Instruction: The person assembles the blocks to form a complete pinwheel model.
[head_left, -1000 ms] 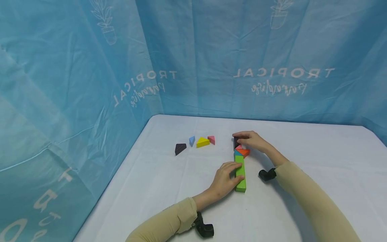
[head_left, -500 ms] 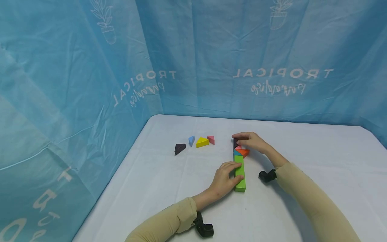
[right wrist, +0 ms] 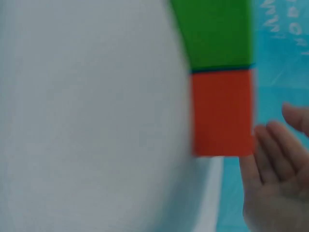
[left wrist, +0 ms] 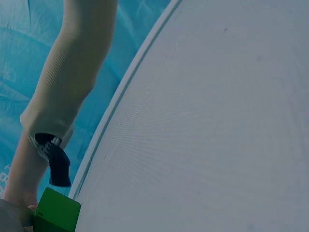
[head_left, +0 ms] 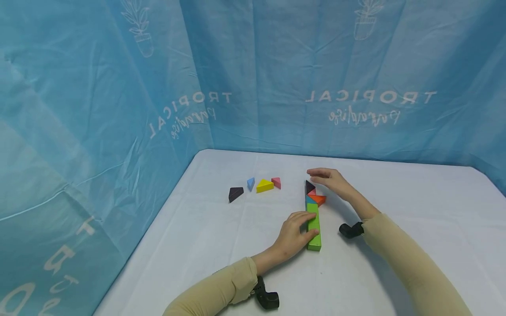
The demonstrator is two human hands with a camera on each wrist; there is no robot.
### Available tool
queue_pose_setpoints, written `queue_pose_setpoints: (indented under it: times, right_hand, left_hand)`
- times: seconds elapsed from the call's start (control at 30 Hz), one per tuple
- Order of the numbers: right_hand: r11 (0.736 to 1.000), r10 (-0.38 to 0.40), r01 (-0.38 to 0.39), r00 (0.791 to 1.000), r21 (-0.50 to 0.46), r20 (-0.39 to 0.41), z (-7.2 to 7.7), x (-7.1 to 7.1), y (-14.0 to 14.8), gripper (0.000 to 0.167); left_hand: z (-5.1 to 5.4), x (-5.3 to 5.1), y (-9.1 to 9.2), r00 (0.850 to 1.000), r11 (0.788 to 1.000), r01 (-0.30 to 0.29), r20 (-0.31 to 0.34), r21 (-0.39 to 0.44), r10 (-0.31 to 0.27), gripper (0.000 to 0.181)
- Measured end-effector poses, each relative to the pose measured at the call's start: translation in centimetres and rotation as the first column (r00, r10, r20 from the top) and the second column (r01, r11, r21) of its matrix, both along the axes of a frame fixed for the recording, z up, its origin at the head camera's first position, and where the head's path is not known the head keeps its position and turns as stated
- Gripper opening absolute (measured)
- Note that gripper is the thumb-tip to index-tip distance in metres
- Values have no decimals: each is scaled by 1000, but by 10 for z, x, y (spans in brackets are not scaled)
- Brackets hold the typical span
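In the head view my left hand (head_left: 292, 237) rests against a long green block (head_left: 313, 226), with its thumb and fingertips on the block's top. Beyond the block's far end are blue (head_left: 310, 200), orange (head_left: 318, 199), pink (head_left: 312, 192) and black (head_left: 309, 187) pieces in a row. My right hand (head_left: 332, 181) hovers just above and right of the black piece, its fingers extended and holding nothing. The right wrist view shows this hand (right wrist: 277, 179) beside the orange piece (right wrist: 223, 113) and green block (right wrist: 217, 34). The green block's end (left wrist: 57, 212) shows in the left wrist view.
On the white table (head_left: 189, 245), left of the row, lie a dark piece (head_left: 236, 194), a light blue piece (head_left: 251, 184), a yellow piece (head_left: 265, 186) and a pink triangle (head_left: 276, 182). Blue curtains (head_left: 257, 66) stand behind and to the left.
My right hand has let go of the black piece and lifted slightly up and away, uncovering it. My left hand has stayed on the green block.
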State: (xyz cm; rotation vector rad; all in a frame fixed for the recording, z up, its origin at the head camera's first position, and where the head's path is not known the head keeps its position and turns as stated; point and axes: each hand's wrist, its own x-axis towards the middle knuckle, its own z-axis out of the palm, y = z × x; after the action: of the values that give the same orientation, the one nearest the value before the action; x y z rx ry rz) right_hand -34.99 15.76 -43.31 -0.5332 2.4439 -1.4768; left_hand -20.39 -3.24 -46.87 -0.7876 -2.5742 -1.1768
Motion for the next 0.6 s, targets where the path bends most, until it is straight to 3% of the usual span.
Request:
queue_pose_setpoints:
  times: [0.13, 0.27, 0.47, 0.6]
  right_hand:
    - [995, -88, 87, 996, -39, -14, 18, 19, 0, 54]
    - [993, -100, 100, 995, -70, -5, 30, 50, 0, 56]
    - [992, -69, 72, 997, -101, 34, 27, 97, -1, 55]
    - [993, -58, 63, 997, -99, 54, 18, 119, -2, 58]
  left_hand:
    - [0, -1, 0, 1000, 1000, 0, 14, -7, 0, 42]
    - [0, -1, 0, 1000, 1000, -1, 28, -16, 2, 42]
    - [-1, -2, -1, 1000, 1000, 7, 20, -19, -7, 42]
    - [-2, -2, -2, 1000, 1000, 14, -9, -14, -14, 43]
